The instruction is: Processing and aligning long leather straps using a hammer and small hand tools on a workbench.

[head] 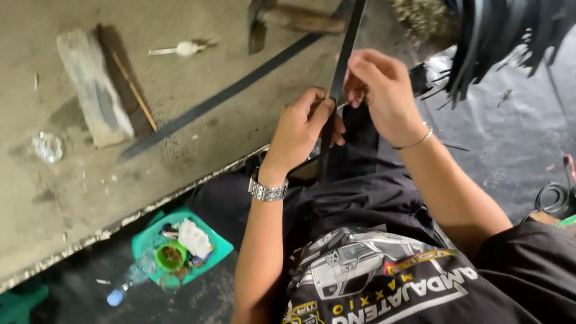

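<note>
On the left, a worn grey worktable [27, 187] carries a stone block [94, 87] and a hammer [288, 15]. Near its edge, the left hand [299, 131] and right hand [382, 92] pinch one black rubber strip [349, 30]; dark floor [540, 131] lies at right

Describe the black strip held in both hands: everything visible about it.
The black strip is long, narrow, flat and dark, and looks like rubber. It runs from the top of the picture down between the hands. The left hand pinches its lower part; the right hand holds it just above. Below the hands its end hangs over the dark trousers.
</note>
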